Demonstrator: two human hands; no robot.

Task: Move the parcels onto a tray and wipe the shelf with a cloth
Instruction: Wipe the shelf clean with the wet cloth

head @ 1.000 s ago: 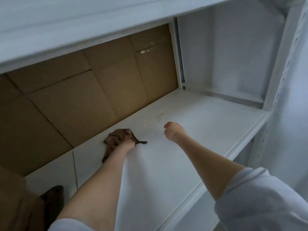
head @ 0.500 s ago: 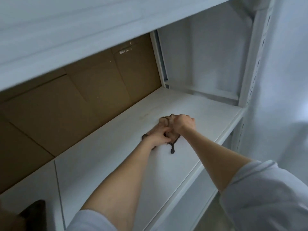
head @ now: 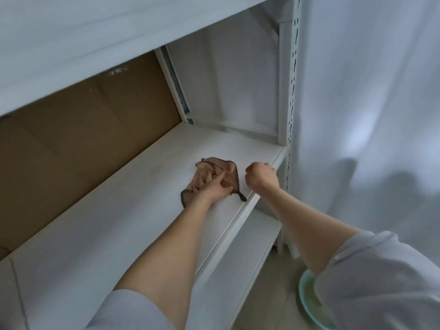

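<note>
Brown cloth (head: 225, 169) lies bunched on the white shelf (head: 133, 225), near its right front edge. Left hand (head: 210, 188) grips it, fingers curled into the folds. Right hand (head: 261, 177) is fisted, holding nothing. Cloth judged soft and light; best held at its bunched middle.

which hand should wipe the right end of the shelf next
Left. The left hand grips the cloth on the shelf near its right end; the right hand is an empty fist at the front edge.

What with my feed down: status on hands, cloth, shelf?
Left hand grips brown cloth on shelf. Right hand fisted, empty, at front edge. Nothing blocking.
</note>
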